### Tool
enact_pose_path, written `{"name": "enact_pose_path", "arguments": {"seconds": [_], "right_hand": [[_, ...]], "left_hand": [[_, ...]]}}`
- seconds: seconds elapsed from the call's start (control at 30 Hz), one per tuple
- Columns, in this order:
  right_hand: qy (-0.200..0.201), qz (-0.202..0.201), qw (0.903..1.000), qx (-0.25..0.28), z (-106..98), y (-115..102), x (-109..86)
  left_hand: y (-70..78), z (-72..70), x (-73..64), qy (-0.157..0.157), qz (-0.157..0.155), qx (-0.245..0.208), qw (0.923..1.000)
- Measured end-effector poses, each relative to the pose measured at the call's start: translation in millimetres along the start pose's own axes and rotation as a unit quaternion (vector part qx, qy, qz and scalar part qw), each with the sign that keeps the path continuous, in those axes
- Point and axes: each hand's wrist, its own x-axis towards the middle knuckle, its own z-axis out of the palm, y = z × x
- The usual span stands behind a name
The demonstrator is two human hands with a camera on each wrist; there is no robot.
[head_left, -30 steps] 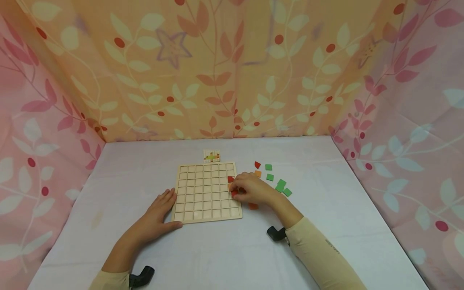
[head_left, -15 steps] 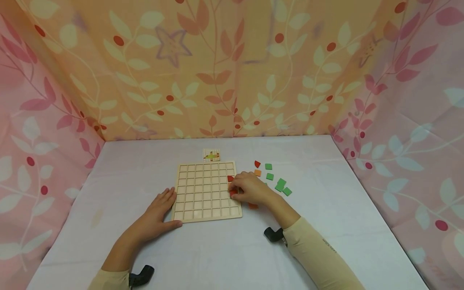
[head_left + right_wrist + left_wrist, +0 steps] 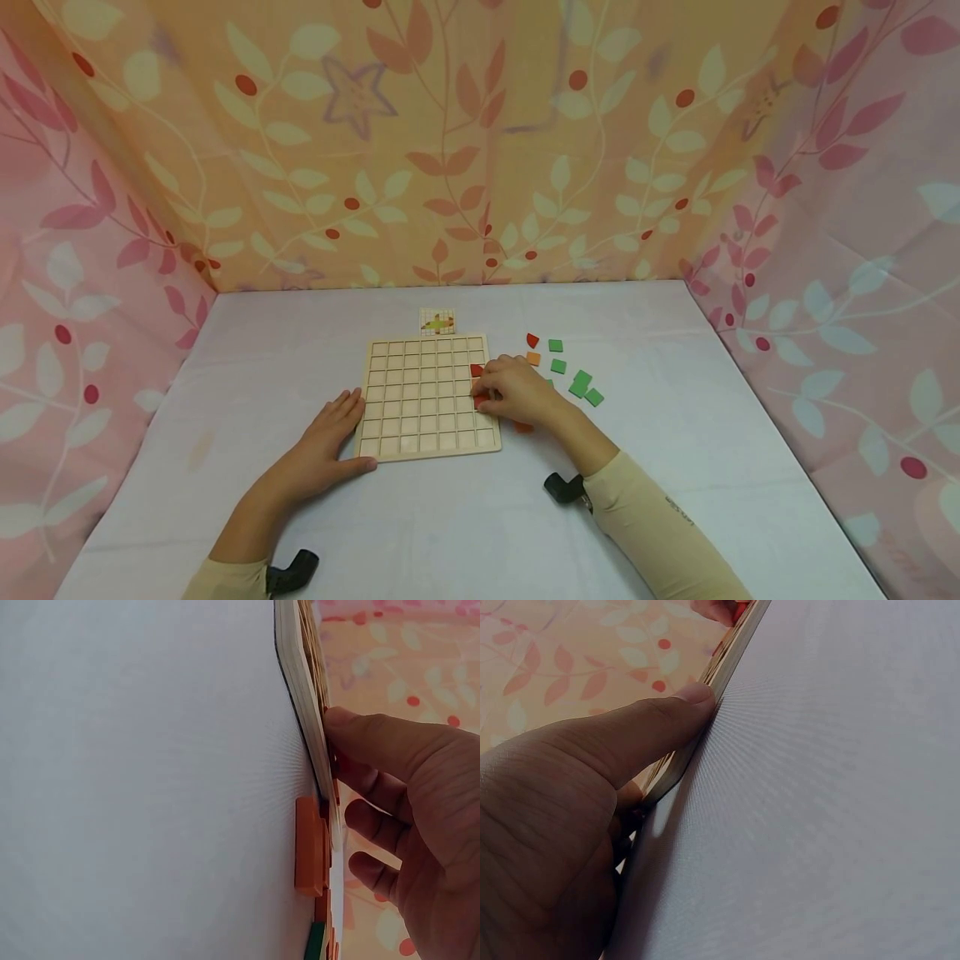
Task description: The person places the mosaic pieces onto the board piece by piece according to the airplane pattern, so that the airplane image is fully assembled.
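A pale wooden grid board (image 3: 408, 400) lies on the white table. My left hand (image 3: 327, 437) rests against its left side, fingers extended and thumb on the near edge; the left wrist view shows that thumb (image 3: 660, 727) touching the rim. At the board's right column, my right hand (image 3: 517, 390) pinches a red tile (image 3: 480, 403) between thumb and fingers, low over the cells. The fingers partly cover this tile. Just beyond it sit an orange tile (image 3: 475, 385), mostly hidden, and another red tile (image 3: 477, 369). In the right wrist view, the right hand (image 3: 420, 787) is beside the rim.
Right of the board lie loose green tiles (image 3: 580, 383), a red piece (image 3: 532, 340) and an orange tile (image 3: 533, 358). Another orange piece (image 3: 523, 427) is near the right wrist. A small pattern card (image 3: 437, 322) touches or nearly touches the board's far edge. Patterned cloth surrounds the table.
My right hand and forearm have shifted slightly left, with the red tile still at the fingertips. The left hand and the board stay in place.
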Motion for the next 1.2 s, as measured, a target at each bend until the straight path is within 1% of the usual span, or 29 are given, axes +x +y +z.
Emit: {"name": "enact_pose_path", "arguments": {"seconds": [0.23,0.53,0.73,0.87,1.0,1.2], "right_hand": [[-0.002,0.0,1.0,0.003,-0.4,-0.8,0.0],[-0.004,0.005,0.9999,0.011,-0.5,-1.6,0.2],[-0.018,0.011,0.9996,0.016,-0.1,-1.6,0.5],[-0.019,0.01,0.9997,0.012,-1.7,-3.0,1.3],[-0.009,0.004,0.9998,0.016,-9.5,-6.8,-0.8],[0.03,-0.019,0.9988,0.032,-33.2,-11.6,-9.8]], "left_hand": [[1.2,-0.1,0.2,0.002,-0.002,0.004,1.0],[-0.7,0.1,0.0,0.004,0.006,-0.001,1.0],[-0.3,0.6,-0.7,0.005,0.0,-0.004,1.0],[-0.4,1.4,-1.2,0.007,-0.005,-0.003,1.0],[-0.1,2.3,-1.7,0.009,-0.002,-0.002,1.0],[0.4,2.0,-1.7,0.013,0.005,0.003,0.9999]]}}
